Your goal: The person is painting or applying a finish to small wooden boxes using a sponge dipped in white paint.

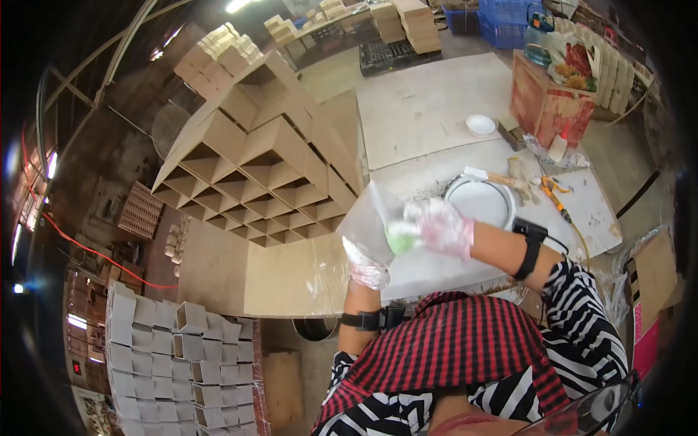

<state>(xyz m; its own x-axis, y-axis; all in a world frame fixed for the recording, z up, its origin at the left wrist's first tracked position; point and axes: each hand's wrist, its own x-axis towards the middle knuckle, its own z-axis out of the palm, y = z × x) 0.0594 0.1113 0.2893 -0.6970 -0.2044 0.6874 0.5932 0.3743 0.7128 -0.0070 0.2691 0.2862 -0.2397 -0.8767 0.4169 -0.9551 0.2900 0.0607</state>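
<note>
My left hand (368, 263), in a paint-smeared thin glove, grips a greyish-white box (372, 215) from below, holding it tilted above the table. My right hand (439, 227), gloved too and slightly blurred, is closed on a pale green sponge-like pad (400, 239) against the box's right side. Just beyond my right hand stands a round tub (510, 200) with white liquid inside. Across its far rim lies a flat brush (488, 176) with a wooden handle. The inside of the box is hidden.
Stacked brown boxes (287, 156) rise on the left of the table. Whitish boxes (149, 356) are piled lower left. Right of the tub lie a yellow-handled tool (555, 190) with a cord and a white bowl (480, 125). A red crate (552, 109) stands at far right.
</note>
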